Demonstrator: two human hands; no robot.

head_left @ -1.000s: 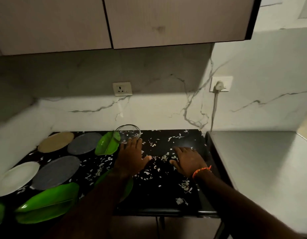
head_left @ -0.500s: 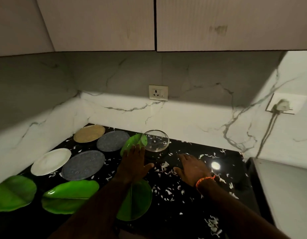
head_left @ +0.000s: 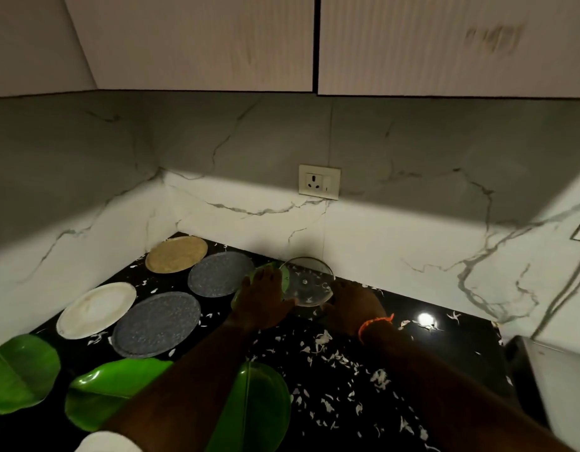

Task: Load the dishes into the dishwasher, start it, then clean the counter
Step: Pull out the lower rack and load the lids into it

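Note:
A clear glass bowl (head_left: pixel 306 282) stands on the black counter (head_left: pixel 445 360) near the back wall. My left hand (head_left: pixel 262 298) lies flat over a green leaf-shaped plate (head_left: pixel 282 270), its thumb at the bowl's left side. Just right of the bowl is my right hand (head_left: pixel 354 305), fingers stretched along its side. Left of them lie a tan plate (head_left: pixel 176 254), two grey plates (head_left: pixel 220 274) (head_left: pixel 156 324) and a white plate (head_left: pixel 96 309). Three more green leaf plates (head_left: pixel 21 373) (head_left: pixel 109 386) (head_left: pixel 256 409) sit at the front.
White scraps (head_left: pixel 331 353) are scattered over the counter's right half. A wall socket (head_left: pixel 319 182) sits above the bowl. A pale grey appliance top (head_left: pixel 562 386) adjoins the counter on the right. Wall cupboards hang overhead. A white object (head_left: pixel 106 443) shows at the bottom edge.
Both hands have slid forward across the counter to either side of the glass bowl. The view has swung left, so the right-hand appliance top has nearly left the frame.

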